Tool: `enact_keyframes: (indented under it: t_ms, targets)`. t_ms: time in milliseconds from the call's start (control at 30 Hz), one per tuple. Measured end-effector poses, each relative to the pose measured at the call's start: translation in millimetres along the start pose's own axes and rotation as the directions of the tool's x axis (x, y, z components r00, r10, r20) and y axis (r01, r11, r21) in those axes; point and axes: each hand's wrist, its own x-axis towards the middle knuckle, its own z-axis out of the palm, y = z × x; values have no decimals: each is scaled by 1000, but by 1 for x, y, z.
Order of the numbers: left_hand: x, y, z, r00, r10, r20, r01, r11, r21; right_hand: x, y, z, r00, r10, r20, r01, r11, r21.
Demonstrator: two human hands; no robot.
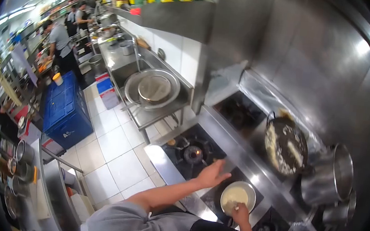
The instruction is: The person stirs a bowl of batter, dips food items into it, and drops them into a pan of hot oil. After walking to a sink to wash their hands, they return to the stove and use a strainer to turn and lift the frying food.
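Broadly, the steel stove (225, 132) spans the near right of the scene, with a dark, crusted wok (285, 144) on its far right side. The small pan (251, 196) of pale liquid sits nearer, right of the left hand (212, 174), whose fingers are spread apart, holding nothing. The right hand (241, 213) is curled together over the pan's near edge, apparently clamped on a utensil (229, 206) in the liquid, too blurred to name. Good stirring would probably mean sweeping base and sides evenly, unhurried enough not to slop, with the free hand well apart from the flame (198, 152) on its left.
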Motion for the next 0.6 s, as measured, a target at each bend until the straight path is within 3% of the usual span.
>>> enact_keyframes:
  t_ms: [67, 133, 167, 200, 233, 267, 300, 333, 400, 467, 500, 567, 600]
  targets:
    - [29, 36, -82, 967, 124, -222, -144, 987, -77, 6, -3, 1, 998, -55, -42, 55, 998, -1]
    - [48, 90, -189, 900, 140, -413, -189, 979, -79, 16, -10, 5, 992, -96, -83, 97, 995, 3]
    - [63, 111, -242, 684, 396, -613, -359, 914, 189, 19, -13, 5, 994, -64, -90, 65, 998, 3]
    - [72, 126, -297, 584, 429, -689, -373, 896, 241, 23, -16, 6, 995, -30, -96, 31, 1000, 2]
    - [90, 130, -353, 403, 489, -773, -478, 833, 278, 29, -18, 8, 994, -45, -100, 45, 999, -1]
    - [98, 157, -401, 374, 368, -851, -490, 858, 155, 33, -15, 12, 992, -10, -127, 15, 999, 35]
    - [113, 167, -450, 346, 423, -838, -427, 866, 261, 34, -15, 14, 988, 38, -151, -26, 997, 75]
    - [142, 155, -505, 323, 579, -749, -360, 807, 468, 36, -17, 14, 982, 28, -187, -22, 999, 37]
    - [187, 162, -574, 443, 562, -699, -265, 827, 496, 42, -20, 18, 968, 37, -246, -20, 997, 73]
    - [229, 157, -627, 703, 456, -546, -52, 798, 600, 51, -2, 26, 952, 69, -298, -45, 995, 88]
    - [247, 155, -640, 696, 464, -548, -58, 797, 601, 56, -6, 29, 949, 64, -308, -39, 995, 87]
    - [278, 152, -649, 925, 358, -125, -197, 736, 648, 64, -10, 26, 901, 431, -55, -374, 832, 411]
    - [283, 157, -642, 922, 366, -124, -205, 735, 646, 64, -19, 26, 924, 364, -112, -289, 861, 418]
